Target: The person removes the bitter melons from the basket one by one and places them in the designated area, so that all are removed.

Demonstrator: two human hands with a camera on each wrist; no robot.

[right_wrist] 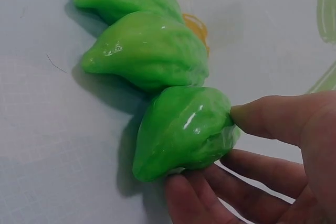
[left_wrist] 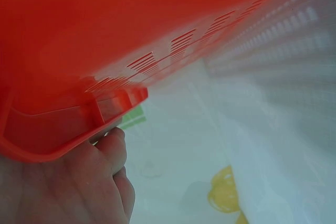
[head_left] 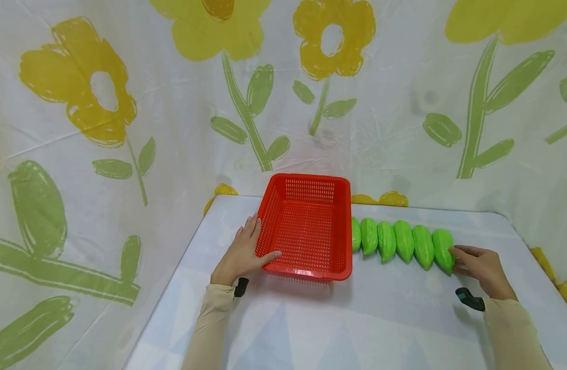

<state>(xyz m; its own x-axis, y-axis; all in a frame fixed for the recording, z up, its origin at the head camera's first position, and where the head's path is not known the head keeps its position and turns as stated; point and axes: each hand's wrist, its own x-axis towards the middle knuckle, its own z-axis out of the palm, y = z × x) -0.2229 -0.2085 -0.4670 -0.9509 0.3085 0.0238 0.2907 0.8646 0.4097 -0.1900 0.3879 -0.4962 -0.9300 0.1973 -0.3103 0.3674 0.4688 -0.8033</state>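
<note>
In the head view, a red plastic basket (head_left: pixel 306 272) with slotted walls sits at the middle of the table. My left hand (head_left: pixel 240 254) holds its left side near the front corner, thumb over the rim and fingers along the outside. From the left wrist, the basket's rim (left_wrist: pixel 79 140) lies right against the hand. Several glossy green, ridged, pointed gourds (head_left: pixel 404 240) stand side by side in a row right of the basket. My right hand (head_left: pixel 483 268) pinches the rightmost gourd (right_wrist: pixel 184 129) between thumb and fingertips; it lies next to its neighbour (right_wrist: pixel 152 51).
The basket partly hides the leftmost gourd (head_left: pixel 355 234). A pale table (head_left: pixel 371 318) with light blue triangles lies under everything. Behind and beside it hangs a white cloth (head_left: pixel 380 128) printed with yellow flowers.
</note>
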